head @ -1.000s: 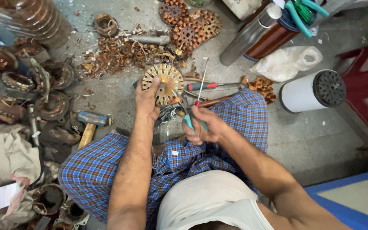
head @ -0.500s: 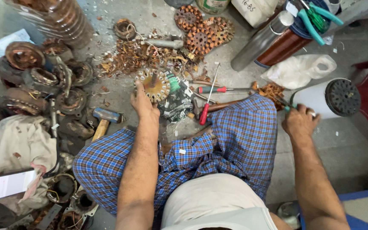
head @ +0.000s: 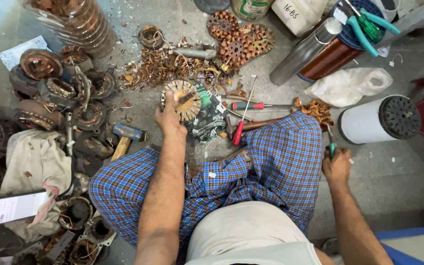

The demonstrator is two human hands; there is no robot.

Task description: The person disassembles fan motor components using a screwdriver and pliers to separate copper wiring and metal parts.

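My left hand (head: 169, 117) rests on a round motor stator core (head: 182, 99) with a toothed yellowish rim, lying on the concrete floor in front of my crossed legs. My right hand (head: 337, 166) is out to the right beside my knee, closed around a small teal-handled tool (head: 331, 142) whose metal tip points away from me. A crumpled dark printed wrapper (head: 207, 118) lies right of the stator. Two red-handled screwdrivers (head: 241, 125) lie just beyond my checked blue cloth (head: 276, 162).
Rusty wound stators (head: 60, 93) pile at the left with a blue-headed hammer (head: 123, 137) and a beige rag (head: 30, 167). Copper scrap (head: 163, 68) and rotor discs (head: 239, 41) lie ahead. A white cylinder (head: 376, 120), plastic bag (head: 349, 86) and copper wire spool (head: 330, 54) stand right.
My right hand left the spot beside the stator and swung out right past my knee, holding the teal-handled tool. My left hand stayed on the stator. The camera view shifted.
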